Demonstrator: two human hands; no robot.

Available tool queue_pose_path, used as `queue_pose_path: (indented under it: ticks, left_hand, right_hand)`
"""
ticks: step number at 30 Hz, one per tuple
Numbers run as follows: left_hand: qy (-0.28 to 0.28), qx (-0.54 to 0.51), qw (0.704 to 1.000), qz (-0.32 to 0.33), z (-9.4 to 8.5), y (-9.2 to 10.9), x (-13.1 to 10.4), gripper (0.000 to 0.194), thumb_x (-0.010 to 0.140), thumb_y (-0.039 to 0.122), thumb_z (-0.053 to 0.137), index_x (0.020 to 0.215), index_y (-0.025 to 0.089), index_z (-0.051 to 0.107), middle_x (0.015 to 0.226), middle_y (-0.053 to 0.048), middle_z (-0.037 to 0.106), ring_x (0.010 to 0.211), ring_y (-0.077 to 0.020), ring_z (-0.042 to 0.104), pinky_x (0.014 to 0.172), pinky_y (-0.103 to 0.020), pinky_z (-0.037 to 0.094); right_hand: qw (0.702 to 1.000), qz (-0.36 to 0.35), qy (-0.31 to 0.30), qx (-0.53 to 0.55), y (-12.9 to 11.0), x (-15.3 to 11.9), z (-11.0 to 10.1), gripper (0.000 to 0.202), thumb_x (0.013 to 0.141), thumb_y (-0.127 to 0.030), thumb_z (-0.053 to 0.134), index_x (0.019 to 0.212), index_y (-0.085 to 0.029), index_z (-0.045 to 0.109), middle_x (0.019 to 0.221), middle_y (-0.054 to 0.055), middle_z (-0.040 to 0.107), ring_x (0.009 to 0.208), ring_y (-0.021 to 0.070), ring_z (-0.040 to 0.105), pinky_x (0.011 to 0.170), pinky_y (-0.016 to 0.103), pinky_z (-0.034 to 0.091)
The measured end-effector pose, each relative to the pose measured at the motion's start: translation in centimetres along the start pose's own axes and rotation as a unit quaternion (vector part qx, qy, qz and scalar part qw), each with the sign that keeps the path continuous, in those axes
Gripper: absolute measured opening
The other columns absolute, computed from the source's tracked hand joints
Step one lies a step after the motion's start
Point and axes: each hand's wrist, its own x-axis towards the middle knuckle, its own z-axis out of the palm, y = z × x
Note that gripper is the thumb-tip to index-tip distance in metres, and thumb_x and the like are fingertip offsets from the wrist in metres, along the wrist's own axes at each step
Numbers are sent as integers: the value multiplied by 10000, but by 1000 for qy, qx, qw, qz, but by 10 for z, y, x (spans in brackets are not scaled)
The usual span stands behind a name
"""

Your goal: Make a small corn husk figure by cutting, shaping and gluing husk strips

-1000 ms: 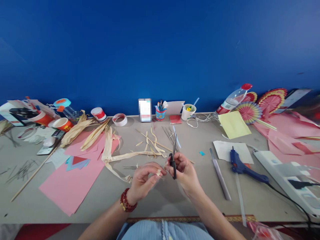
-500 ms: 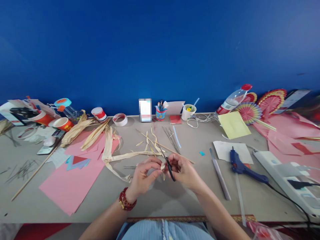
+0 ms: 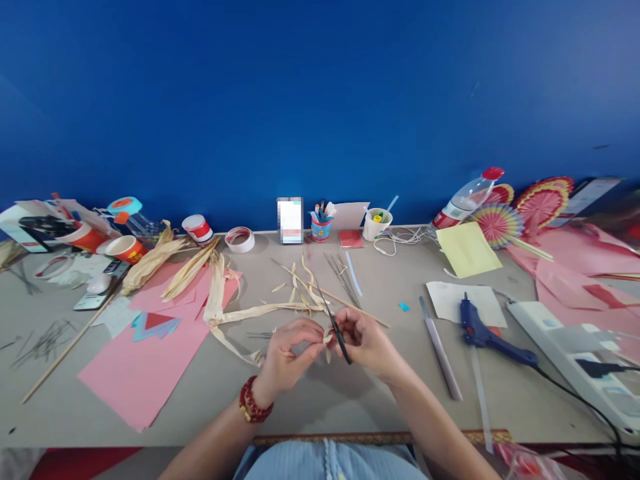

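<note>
My left hand [image 3: 293,353] is closed in a pinch on a small piece of pale corn husk [image 3: 327,337], which curls between both hands' fingertips. Against it, my right hand [image 3: 367,340] is closed around a pair of black-handled scissors [image 3: 341,339]. Their thin blades point up and to the left, over the table. Fingers partly cover the handles. Just beyond the hands lie narrow husk strips [image 3: 294,285] and a thin wooden stick [image 3: 345,300]. A long dried husk [image 3: 270,309] runs left from there.
At left are pink paper sheets [image 3: 145,373], husk bundles [image 3: 150,260] and a long stick [image 3: 70,350]. A blue glue gun [image 3: 493,339], a grey-handled knife-like tool [image 3: 440,350] and a white power strip [image 3: 565,353] lie right. A phone [image 3: 291,221] stands against the blue wall.
The husk piece at my fingertips has turned slightly and shows more of its curl. Both hands have barely moved; the scissors remain in my right hand.
</note>
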Motion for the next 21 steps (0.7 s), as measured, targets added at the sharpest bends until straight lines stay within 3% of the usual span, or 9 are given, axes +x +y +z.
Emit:
queue_pose_path:
  ticks: [5, 9, 13, 17, 21]
  left_hand:
    - [-9, 22, 1000, 10, 1, 4, 2, 77, 874, 160, 644, 828, 175, 704, 846, -75, 709, 795, -177, 663, 737, -305, 534]
    - [26, 29, 999, 11, 1, 3, -1, 84, 872, 155, 646, 814, 176, 703, 834, -74, 712, 788, -182, 676, 714, -302, 548]
    - [103, 72, 992, 20, -2, -2, -6, 78, 865, 147, 649, 830, 182, 710, 883, -81, 725, 831, -195, 691, 737, -315, 566]
    - [143, 115, 981, 57, -5, -3, -9, 128, 851, 92, 643, 877, 202, 703, 925, -64, 722, 830, -178, 689, 726, -296, 574]
    - [157, 141, 974, 79, -6, 2, -8, 180, 852, 62, 621, 919, 213, 690, 959, -56, 719, 851, -179, 690, 749, -307, 578]
  right_hand:
    - [1000, 2, -15, -11, 3, 1, -2, 286, 671, -213, 780, 775, -204, 513, 616, -51, 594, 485, 75, 461, 461, 182, 347]
    - [999, 21, -9, 27, -1, 2, -1, 366, 635, -249, 841, 788, -202, 512, 694, -33, 617, 554, 89, 511, 509, 189, 386]
    - [998, 27, 21, 46, 0, -7, 0, 411, 644, -385, 861, 793, -203, 523, 747, -19, 596, 631, 116, 544, 581, 222, 423]
    - [999, 30, -20, 28, 12, -25, 3, 451, 750, -591, 731, 773, -202, 504, 678, -19, 552, 601, 127, 520, 585, 249, 398]
    - [998, 46, -43, -4, 26, -42, 10, 494, 764, -655, 681, 766, -202, 481, 648, -24, 525, 582, 124, 478, 558, 243, 352]
